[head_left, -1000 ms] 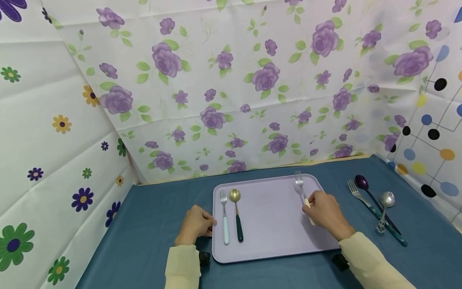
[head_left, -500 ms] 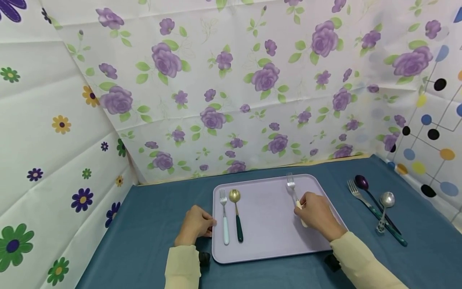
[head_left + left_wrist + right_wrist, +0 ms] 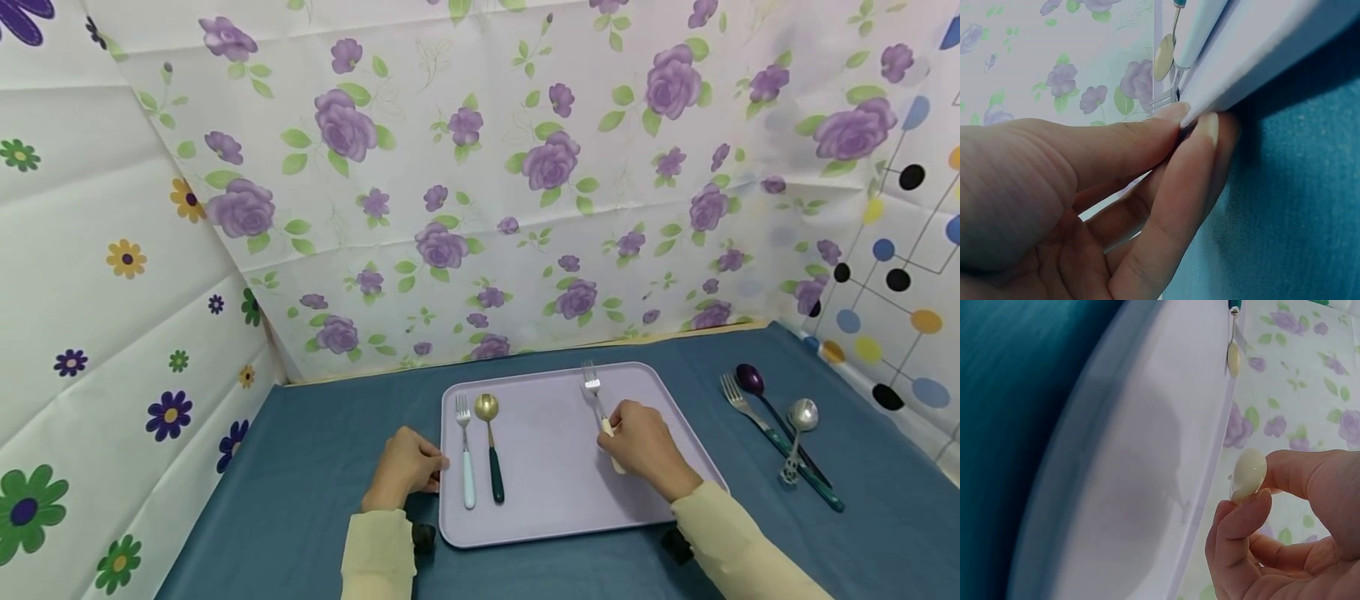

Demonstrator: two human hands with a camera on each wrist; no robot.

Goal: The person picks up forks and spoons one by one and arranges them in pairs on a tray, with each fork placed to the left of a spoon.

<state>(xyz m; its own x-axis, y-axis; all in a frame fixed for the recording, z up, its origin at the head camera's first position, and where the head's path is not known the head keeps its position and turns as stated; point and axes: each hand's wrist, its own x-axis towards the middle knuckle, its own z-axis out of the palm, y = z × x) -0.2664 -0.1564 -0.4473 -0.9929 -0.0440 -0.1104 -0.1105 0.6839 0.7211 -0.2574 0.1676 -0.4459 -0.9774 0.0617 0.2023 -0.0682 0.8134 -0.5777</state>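
Note:
My left hand [image 3: 406, 468] pinches the left rim of a lilac tray [image 3: 551, 521] between thumb and fingers; the left wrist view shows the rim [image 3: 1235, 81] at the fingertips. With thumb and fingers my right hand [image 3: 643, 442] holds a fork [image 3: 592, 385] by its cream handle, above the right part of the tray, tines pointing away. In the right wrist view the rounded handle end [image 3: 1249, 472] sticks out of the grip. A fork with a pale blue handle [image 3: 468, 479] and a gold spoon with a dark green handle [image 3: 497, 477] lie side by side at the tray's left.
Right of the tray, a green-handled fork [image 3: 771, 433], a dark purple spoon [image 3: 750, 380] and a silver spoon [image 3: 802, 415] lie crossed on the blue tablecloth [image 3: 322, 450]. Patterned sheets [image 3: 510, 200] stand behind and at both sides.
My right hand has moved left over the tray, carrying the cream-handled fork with it. The left hand stays at the tray's rim.

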